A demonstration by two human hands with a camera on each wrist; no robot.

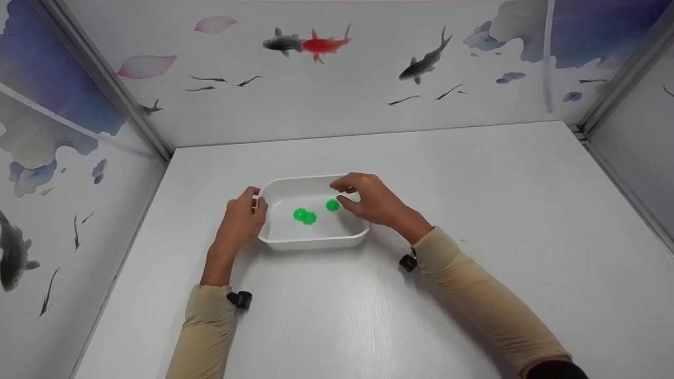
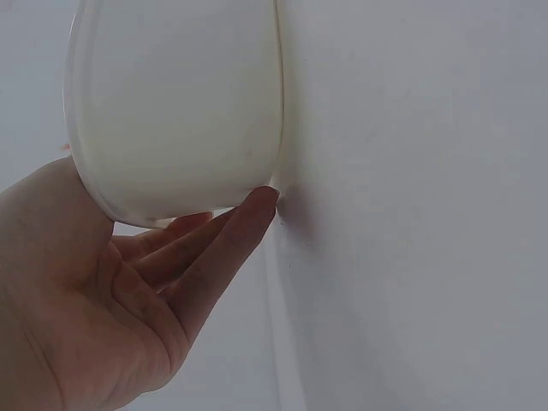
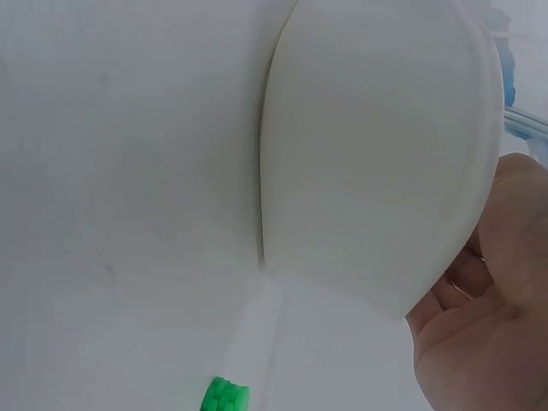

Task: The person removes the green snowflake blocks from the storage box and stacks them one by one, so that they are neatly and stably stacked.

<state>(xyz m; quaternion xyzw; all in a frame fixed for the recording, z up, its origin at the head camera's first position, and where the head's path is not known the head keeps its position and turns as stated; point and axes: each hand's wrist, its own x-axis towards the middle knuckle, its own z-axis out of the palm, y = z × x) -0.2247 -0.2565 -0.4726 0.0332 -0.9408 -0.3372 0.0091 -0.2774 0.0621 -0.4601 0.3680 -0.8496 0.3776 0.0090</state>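
Observation:
A white rectangular tray (image 1: 304, 243) with rounded corners rests on the table. My left hand (image 1: 243, 221) grips its left end; in the left wrist view the fingers lie against the outer wall. Inside the tray are three green flower-shaped pieces: two touch near the middle, including one piece (image 1: 309, 218), and a separate piece (image 1: 332, 205) lies farther right. Over the tray's right end hovers my right hand (image 1: 375, 200), thumb and fingers apart, with nothing visible between them. Its thumb tip is close to the separate piece. The tray wall hides part of this hand in the right wrist view.
A green ridged piece (image 3: 225, 395) shows outside the tray at the lower edge of the right wrist view. The white table (image 1: 326, 316) is bounded by a back wall (image 1: 337, 105) and side walls printed with fish and petals.

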